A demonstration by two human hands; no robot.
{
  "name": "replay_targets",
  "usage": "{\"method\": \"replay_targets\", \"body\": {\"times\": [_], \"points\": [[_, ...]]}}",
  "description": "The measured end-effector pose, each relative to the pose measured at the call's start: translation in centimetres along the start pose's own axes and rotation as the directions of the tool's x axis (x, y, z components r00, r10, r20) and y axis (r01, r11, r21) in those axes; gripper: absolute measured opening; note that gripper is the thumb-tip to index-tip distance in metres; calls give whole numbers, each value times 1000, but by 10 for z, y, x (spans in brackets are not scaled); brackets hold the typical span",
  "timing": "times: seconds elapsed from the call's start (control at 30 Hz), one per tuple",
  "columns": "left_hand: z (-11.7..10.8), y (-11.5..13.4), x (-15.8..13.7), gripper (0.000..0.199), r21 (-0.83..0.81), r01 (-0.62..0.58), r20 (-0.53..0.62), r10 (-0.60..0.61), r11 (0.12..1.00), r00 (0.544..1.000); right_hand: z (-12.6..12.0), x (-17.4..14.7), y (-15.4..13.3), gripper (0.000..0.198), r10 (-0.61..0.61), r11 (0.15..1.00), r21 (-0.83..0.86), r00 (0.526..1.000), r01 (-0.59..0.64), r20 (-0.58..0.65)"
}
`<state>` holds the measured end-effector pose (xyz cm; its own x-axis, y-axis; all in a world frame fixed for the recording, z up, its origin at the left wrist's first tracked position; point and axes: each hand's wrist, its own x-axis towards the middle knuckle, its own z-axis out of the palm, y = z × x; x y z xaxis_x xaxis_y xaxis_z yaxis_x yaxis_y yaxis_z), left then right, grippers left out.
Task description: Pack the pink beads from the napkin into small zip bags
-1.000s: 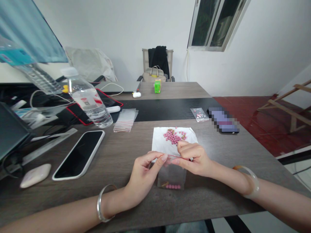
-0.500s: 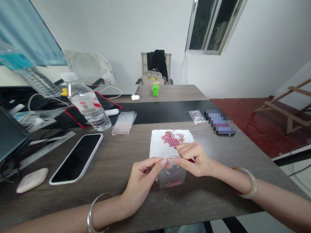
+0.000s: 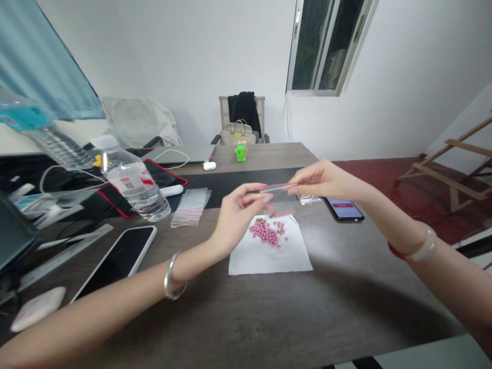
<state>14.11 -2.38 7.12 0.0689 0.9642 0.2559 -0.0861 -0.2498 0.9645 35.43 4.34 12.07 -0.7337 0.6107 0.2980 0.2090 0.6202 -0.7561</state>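
Note:
Between my two hands a small clear zip bag (image 3: 280, 200) is held up by its top edge, over the far part of a white paper sheet (image 3: 269, 264). The fingers of my left hand (image 3: 240, 212) pinch its left end. My right hand (image 3: 321, 179) pinches the right end. Some pink pills show faintly low in the bag. Below, a heap of pink pills (image 3: 265, 233) with a few brownish capsules (image 3: 280, 229) lies on the paper. Beyond my right hand, another small bag (image 3: 309, 199) lies on the table, partly hidden by that hand.
Left of the paper lie a stack of clear zip bags (image 3: 191, 207), a tilted-looking water bottle (image 3: 132, 179), a white-edged phone (image 3: 117, 256) and a pale mouse (image 3: 38, 309). A lit phone (image 3: 344, 210) is at the right table edge. A green box (image 3: 241, 152) stands farther back.
Both hands have lifted the bag and carried it forward, from the paper's near edge to above its far edge. The view has shifted slightly.

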Motion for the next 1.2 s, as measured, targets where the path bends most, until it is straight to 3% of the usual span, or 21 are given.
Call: {"method": "replay_targets", "body": {"times": [0.07,0.17,0.27,0.37,0.47,0.53,0.63,0.73,0.97,1.13,1.2], "points": [[5,-18,43,17,46,-134,15,134,990,991,-19,14,16,13,5,998,-66,994,-12,-113],[14,-49,100,19,167,-246,124,227,955,966,-39,27,41,12,-3,969,-237,955,-71,-297],[19,-76,127,18,311,-272,300,178,911,937,-42,21,66,18,37,862,-484,972,-148,-233],[18,-93,127,13,371,-295,457,104,880,883,-27,0,88,22,178,728,-662,982,-179,-70],[15,-99,115,21,419,-342,578,44,841,815,-9,-21,104,28,218,669,-735,974,-108,56],[14,-98,109,30,508,-427,646,-3,748,763,-1,-31,109,30,191,649,-758,978,-62,83],[14,-94,105,40,647,-561,700,-111,517,705,4,-40,112,32,168,628,-777,983,-45,78],[15,-92,105,41,681,-605,714,-193,413,673,5,-42,109,31,191,572,-817,981,-76,43],[23,-102,109,43,710,-631,700,-220,311,679,5,-45,101,33,277,470,-863,959,-187,-57],[38,-111,109,45,726,-621,685,-222,296,694,2,-45,102,34,310,448,-863,946,-235,-96],[42,-109,107,47,701,-643,708,-192,310,679,2,-44,103,34,320,438,-869,943,-230,-88]]}}
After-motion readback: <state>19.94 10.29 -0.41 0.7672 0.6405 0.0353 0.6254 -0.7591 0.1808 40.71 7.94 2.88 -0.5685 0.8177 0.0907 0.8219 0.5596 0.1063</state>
